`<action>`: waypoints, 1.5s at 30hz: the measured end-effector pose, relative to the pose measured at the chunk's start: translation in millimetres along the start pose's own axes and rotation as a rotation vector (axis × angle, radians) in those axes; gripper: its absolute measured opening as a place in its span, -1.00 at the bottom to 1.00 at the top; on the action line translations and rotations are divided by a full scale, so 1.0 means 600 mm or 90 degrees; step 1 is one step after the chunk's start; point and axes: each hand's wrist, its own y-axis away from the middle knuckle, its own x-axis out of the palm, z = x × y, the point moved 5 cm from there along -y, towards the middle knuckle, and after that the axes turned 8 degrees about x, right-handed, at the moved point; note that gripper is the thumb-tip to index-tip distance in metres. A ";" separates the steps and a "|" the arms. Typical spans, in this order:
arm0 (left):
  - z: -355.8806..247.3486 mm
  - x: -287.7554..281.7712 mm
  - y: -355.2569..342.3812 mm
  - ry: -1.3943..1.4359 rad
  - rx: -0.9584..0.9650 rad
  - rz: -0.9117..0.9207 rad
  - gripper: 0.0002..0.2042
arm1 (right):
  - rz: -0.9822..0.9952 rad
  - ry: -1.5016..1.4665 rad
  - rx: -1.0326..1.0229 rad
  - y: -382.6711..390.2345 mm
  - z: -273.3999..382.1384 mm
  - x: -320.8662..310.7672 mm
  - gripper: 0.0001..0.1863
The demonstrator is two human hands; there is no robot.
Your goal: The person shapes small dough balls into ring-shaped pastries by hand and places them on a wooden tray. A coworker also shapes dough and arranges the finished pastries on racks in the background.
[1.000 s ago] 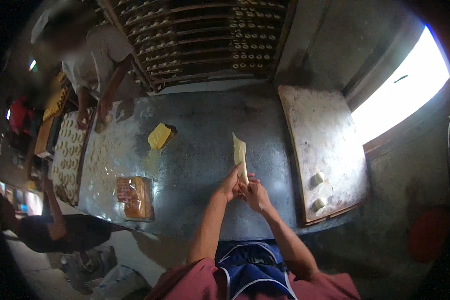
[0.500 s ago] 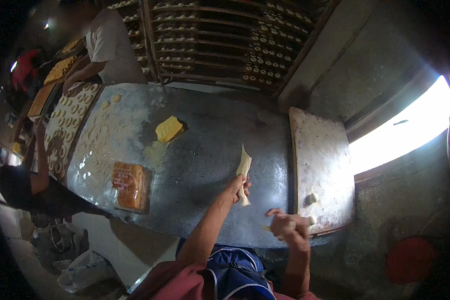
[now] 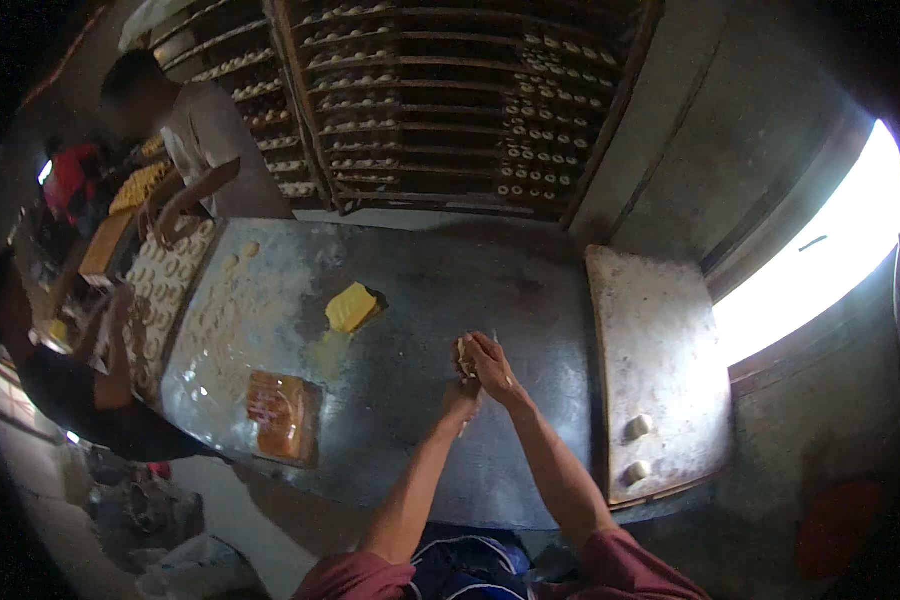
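Observation:
Over the middle of the dark table (image 3: 410, 460), my two hands meet around a pale strip of dough (image 3: 462, 350). My left hand (image 3: 460, 398) is closed on its lower part, and a thin tail of dough shows below the fist. Just above it, touching, my right hand (image 3: 488, 366) is closed round the upper part. Fingers hide most of the strip. To the right, two small shaped dough pieces, an upper one (image 3: 639, 427) and a lower one (image 3: 637, 470), rest on a floured board (image 3: 660, 345).
A yellow block of fat (image 3: 351, 307) and a wrapped brown package (image 3: 278, 415) lie left of my hands. Further left is a tray of dough rings (image 3: 160, 290), with co-workers beside it. A rack (image 3: 440, 95) of filled trays stands behind the table.
My right hand has moved from beside the board, up and left, to join my left hand on the dough strip. The second dough piece on the board is now uncovered.

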 end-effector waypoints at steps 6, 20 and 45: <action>-0.095 -0.012 0.231 -0.304 0.486 0.504 -0.68 | 0.018 0.617 -0.491 -0.003 -0.068 0.044 -0.75; 0.083 -0.241 0.224 -0.548 0.655 -0.045 -0.55 | -0.107 0.783 -0.238 0.469 -0.119 -0.087 -0.48; 0.019 -0.125 0.142 -0.347 0.493 -0.128 -0.73 | -0.283 0.802 -0.033 0.305 -0.076 -0.106 -0.34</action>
